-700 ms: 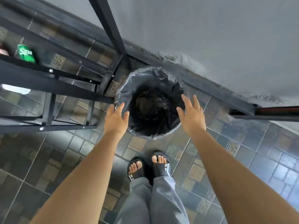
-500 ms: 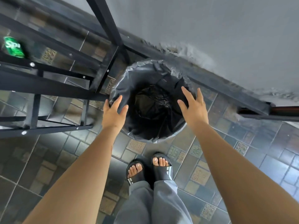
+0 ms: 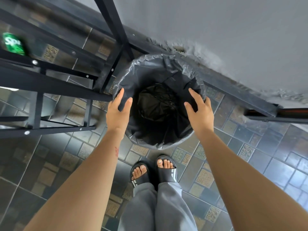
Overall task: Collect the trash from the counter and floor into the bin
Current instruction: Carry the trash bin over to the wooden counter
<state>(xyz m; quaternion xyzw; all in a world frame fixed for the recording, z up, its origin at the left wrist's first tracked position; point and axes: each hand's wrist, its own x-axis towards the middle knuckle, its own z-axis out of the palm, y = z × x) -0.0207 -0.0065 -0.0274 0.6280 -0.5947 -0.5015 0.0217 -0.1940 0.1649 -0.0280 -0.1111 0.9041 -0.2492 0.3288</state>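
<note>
Grey trousers [image 3: 160, 209], black slides [image 3: 166, 174]

Black-lined bin [image 3: 150, 69], green can [image 3: 14, 44], dark patterned floor tiles [image 3: 205, 179], grey wall [image 3: 216, 22], black sandals [image 3: 166, 174]

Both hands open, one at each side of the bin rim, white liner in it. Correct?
Not quite: the liner is black, not white. The head view shows it. The left hand and right hand are open at opposite sides of the bin rim.
</note>
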